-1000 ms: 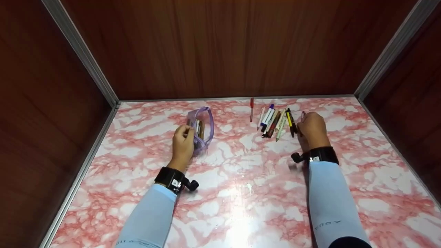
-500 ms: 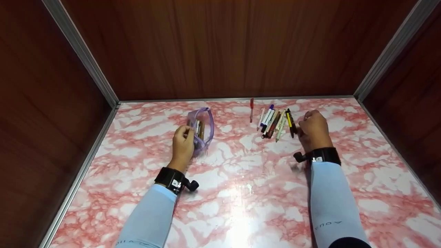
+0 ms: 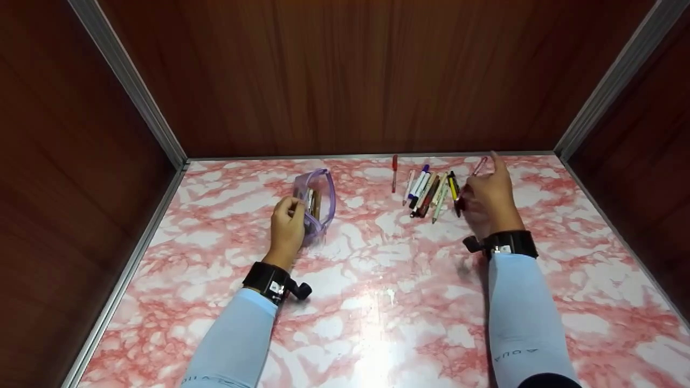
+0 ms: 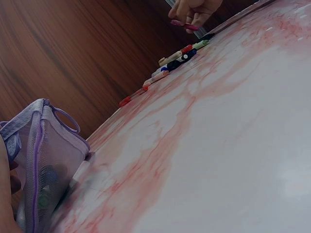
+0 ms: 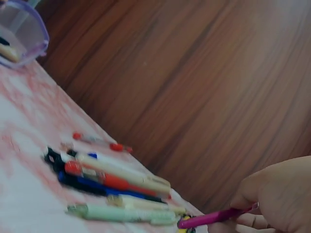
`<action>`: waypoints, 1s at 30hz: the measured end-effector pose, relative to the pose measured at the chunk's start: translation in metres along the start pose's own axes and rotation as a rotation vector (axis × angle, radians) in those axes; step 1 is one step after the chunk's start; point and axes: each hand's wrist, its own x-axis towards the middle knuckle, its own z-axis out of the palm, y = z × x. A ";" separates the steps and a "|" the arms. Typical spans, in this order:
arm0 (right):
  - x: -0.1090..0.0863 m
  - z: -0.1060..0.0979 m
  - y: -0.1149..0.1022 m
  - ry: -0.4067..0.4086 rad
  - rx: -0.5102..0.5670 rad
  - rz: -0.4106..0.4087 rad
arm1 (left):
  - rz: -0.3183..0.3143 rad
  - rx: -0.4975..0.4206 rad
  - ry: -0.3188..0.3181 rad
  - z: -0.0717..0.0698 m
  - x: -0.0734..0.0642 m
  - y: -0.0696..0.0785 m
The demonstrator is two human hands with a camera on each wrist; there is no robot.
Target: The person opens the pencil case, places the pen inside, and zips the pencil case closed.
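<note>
On the left of the head view my left hand (image 3: 287, 226) grips the near side of a purple mesh pencil case (image 3: 331, 196), which stands with its mouth open. Several pens show inside the case. In the left wrist view the case's mesh wall (image 4: 60, 160) and zip are close up, with fingers at its edge. My right hand (image 3: 496, 196), to the right of a pile of pens, pinches a magenta pen (image 5: 209, 219) above the table. One of its fingers points out straight. Closest to that hand lies a black and yellow pen (image 3: 453, 186).
The loose pile holds a light green pen (image 3: 439, 205), white markers (image 3: 419, 185) with purple and dark blue ends, and several others. Apart from them, near the back wall (image 3: 366, 81), lies a red-capped pen (image 3: 394, 164). Wooden panels enclose the marbled table (image 3: 356, 269) on three sides.
My right hand has lifted slightly and shifted a little to the right; one finger has straightened and the magenta pen has turned into view. My left hand and the pencil case have stayed put.
</note>
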 end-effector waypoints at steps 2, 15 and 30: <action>-0.003 0.007 -0.008 -0.036 0.067 -0.001 | 0.001 0.003 0.002 0.000 0.000 0.001; -0.024 0.064 -0.057 -0.160 0.136 -0.061 | -0.003 -0.004 0.005 0.000 0.000 0.003; -0.054 0.160 -0.086 -0.144 0.355 -0.189 | -0.019 -0.024 0.050 -0.002 0.000 0.003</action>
